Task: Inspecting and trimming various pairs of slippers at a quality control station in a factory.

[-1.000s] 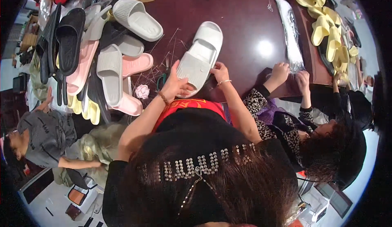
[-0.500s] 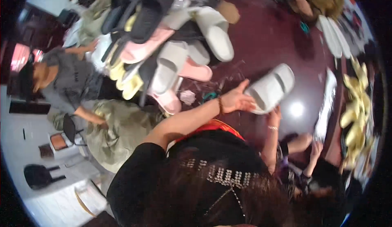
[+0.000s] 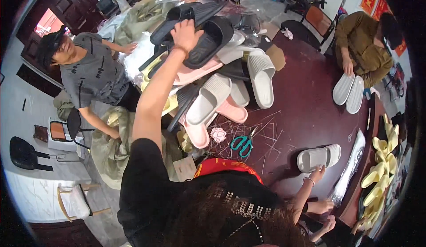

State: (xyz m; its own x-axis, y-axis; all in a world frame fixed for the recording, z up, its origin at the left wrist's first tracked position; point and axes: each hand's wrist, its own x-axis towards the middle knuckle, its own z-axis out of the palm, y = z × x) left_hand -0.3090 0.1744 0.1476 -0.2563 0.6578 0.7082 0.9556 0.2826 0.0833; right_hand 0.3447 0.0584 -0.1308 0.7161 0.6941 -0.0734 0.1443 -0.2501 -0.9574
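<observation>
My left hand (image 3: pixel 186 37) reaches far over the slipper pile, with its fingers spread on a black slide slipper (image 3: pixel 179 19). Another black slide (image 3: pixel 214 38) lies right beside that hand. On the table to the right rests a light grey slide (image 3: pixel 313 159); my right hand (image 3: pixel 316 176) grips its near edge, the fingers partly hidden. Grey slides (image 3: pixel 208 98), pink slides (image 3: pixel 233 109) and pale yellow ones lie heaped beneath the black pair.
Teal-handled scissors (image 3: pixel 242 146), a pink flower-shaped piece (image 3: pixel 218 134) and scattered thin strips lie before the pile. Clear plastic bags (image 3: pixel 353 167) and yellow slides (image 3: pixel 379 176) are at right. Co-workers sit around the dark red table (image 3: pixel 301 87); one holds grey slides (image 3: pixel 348 92).
My left hand has let go of the grey slide and moved up-left onto the black slides. The grey slide has come down to the table at my right hand. The view has shifted.
</observation>
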